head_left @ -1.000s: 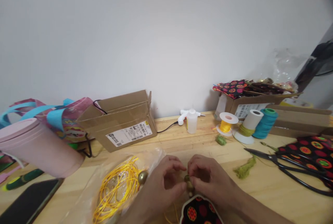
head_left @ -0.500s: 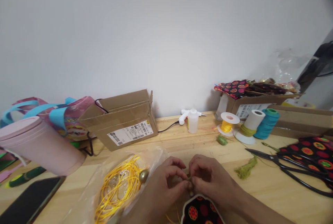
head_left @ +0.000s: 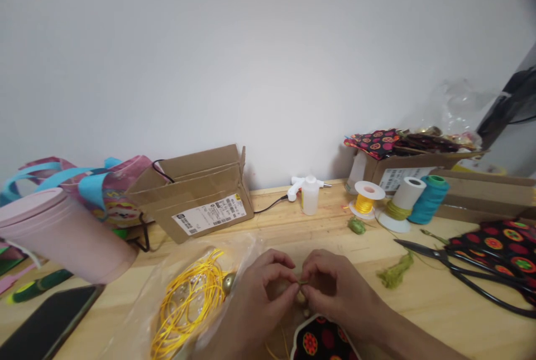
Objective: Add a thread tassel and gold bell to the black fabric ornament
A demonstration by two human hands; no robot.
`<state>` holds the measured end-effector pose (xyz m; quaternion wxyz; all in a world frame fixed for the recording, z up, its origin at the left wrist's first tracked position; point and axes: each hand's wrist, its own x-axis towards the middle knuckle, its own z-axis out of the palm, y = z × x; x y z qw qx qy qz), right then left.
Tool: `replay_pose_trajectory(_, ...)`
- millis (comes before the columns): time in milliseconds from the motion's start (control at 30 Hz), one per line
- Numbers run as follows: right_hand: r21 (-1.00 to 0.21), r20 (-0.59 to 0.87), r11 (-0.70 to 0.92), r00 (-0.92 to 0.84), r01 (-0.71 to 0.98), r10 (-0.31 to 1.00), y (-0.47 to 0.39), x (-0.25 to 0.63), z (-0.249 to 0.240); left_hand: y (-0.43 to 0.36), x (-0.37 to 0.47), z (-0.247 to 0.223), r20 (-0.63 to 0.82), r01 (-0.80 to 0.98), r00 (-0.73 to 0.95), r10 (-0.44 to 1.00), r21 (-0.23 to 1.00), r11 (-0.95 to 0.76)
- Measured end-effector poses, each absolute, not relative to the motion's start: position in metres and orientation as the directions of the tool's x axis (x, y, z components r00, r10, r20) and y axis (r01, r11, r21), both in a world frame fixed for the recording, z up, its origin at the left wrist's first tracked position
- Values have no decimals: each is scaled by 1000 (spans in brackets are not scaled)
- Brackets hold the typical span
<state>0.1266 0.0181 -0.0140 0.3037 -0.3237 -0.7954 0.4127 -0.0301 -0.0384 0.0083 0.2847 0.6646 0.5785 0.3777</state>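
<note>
My left hand and my right hand meet at the front middle of the table, thumbs and forefingers pinched on a thin olive-green cord. Just under the fingertips are small beads, partly hidden. Below them lies a black fabric piece with red and orange flower prints and a pale edge, cut off by the frame's bottom. To the left of my left hand, yellow cord lies coiled on a clear plastic bag with a brass-coloured bell.
Right of my hands lie a green tassel and black scissors. Behind stand spools of yellow cord, olive cord and teal thread, plus a small bottle. A phone, pink cup and cardboard box are left.
Both hands have shifted very slightly left and their fingertips have drawn a little closer together on the cord. The things around them stay put.
</note>
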Motion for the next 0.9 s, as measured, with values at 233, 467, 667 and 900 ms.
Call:
replay_pose_trajectory(233, -871, 207, 428, -607, 242, 767, 20, 127, -14, -37, -30, 6, 183, 594, 48, 982, 785, -176)
replay_pose_trajectory(467, -917, 145, 336, -607, 214, 782, 18, 127, -12, -39, -31, 6, 182, 608, 39, 982, 775, -168)
replay_pose_trajectory(667, -986, 52, 135, -596, 95, 801, 19, 124, -15, -38, -32, 7, 155, 572, 30, 987, 807, -144)
replay_pose_trajectory(900, -997, 37, 73, -632, 32, 774, 20, 124, -15, -38, -30, 10, 110, 582, 46, 993, 805, -116)
